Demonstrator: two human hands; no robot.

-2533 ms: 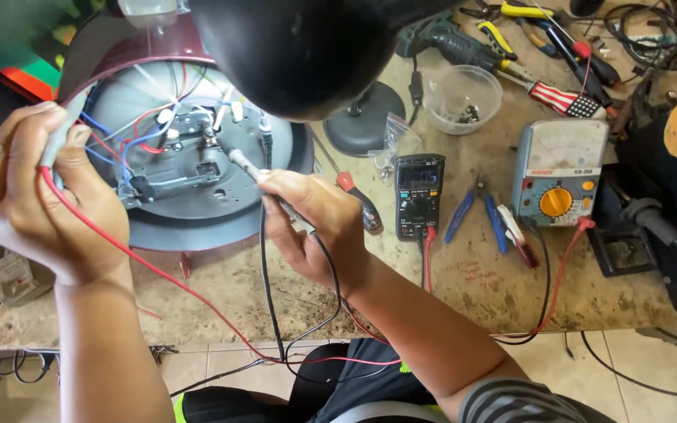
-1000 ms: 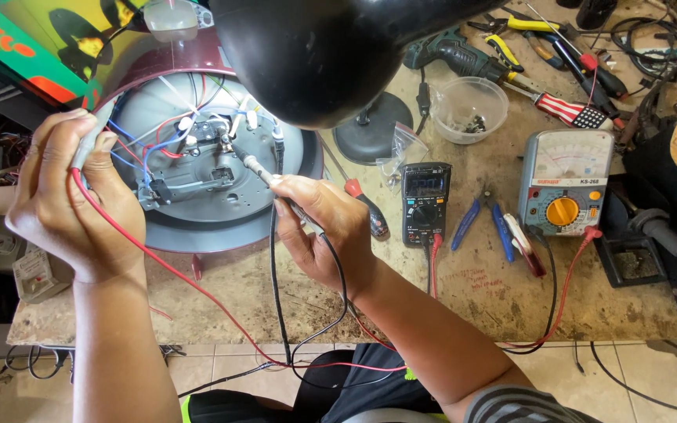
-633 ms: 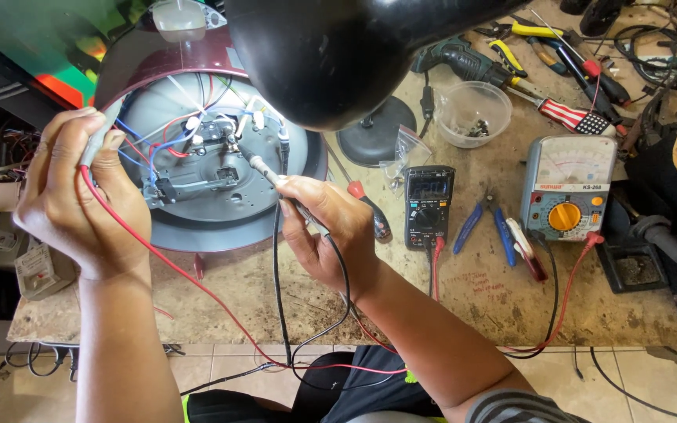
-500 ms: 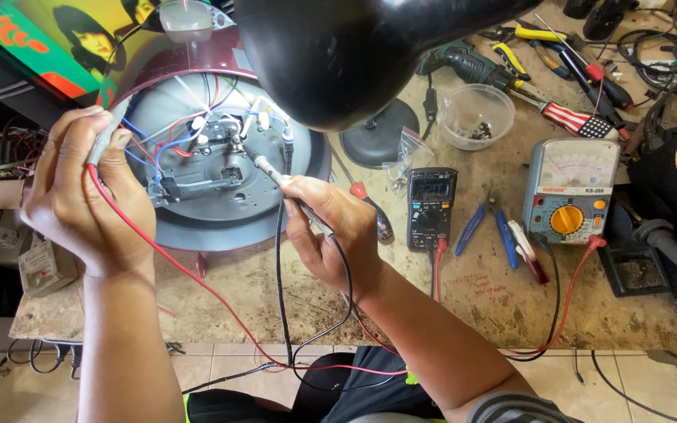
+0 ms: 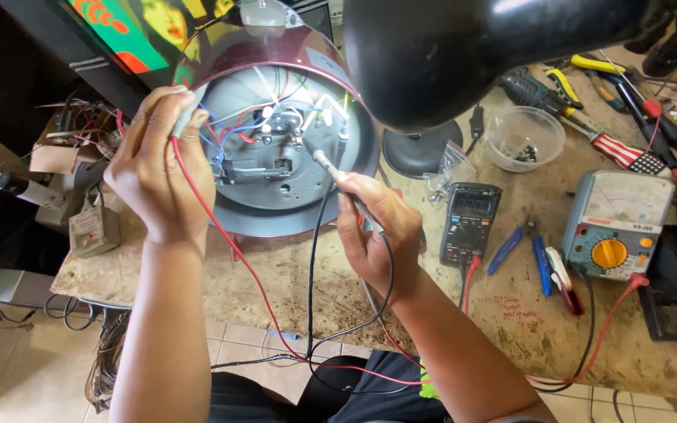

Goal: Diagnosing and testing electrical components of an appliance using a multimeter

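Note:
An upturned round appliance base (image 5: 276,192) with a dark red rim lies on the workbench, its grey underside and coloured wiring exposed. My left hand (image 5: 158,168) grips a grey probe with a red lead (image 5: 221,235) and presses its tip at the wiring on the left side. My right hand (image 5: 374,231) holds a second probe (image 5: 324,164) with a black lead, its tip touching the terminals near the centre. A black digital multimeter (image 5: 469,223) lies just right of my right hand.
A black lamp shade (image 5: 479,55) hangs over the bench and hides part of it. A blue analogue meter (image 5: 613,227), blue-handled pliers (image 5: 523,254), a clear bowl of small parts (image 5: 523,137) and screwdrivers (image 5: 620,149) lie to the right. The bench edge (image 5: 276,313) runs close below my wrists.
The view has shifted, so the appliance now sits lower in frame. Both hands keep their probes on the wiring, and my right probe tip stays near the central terminals.

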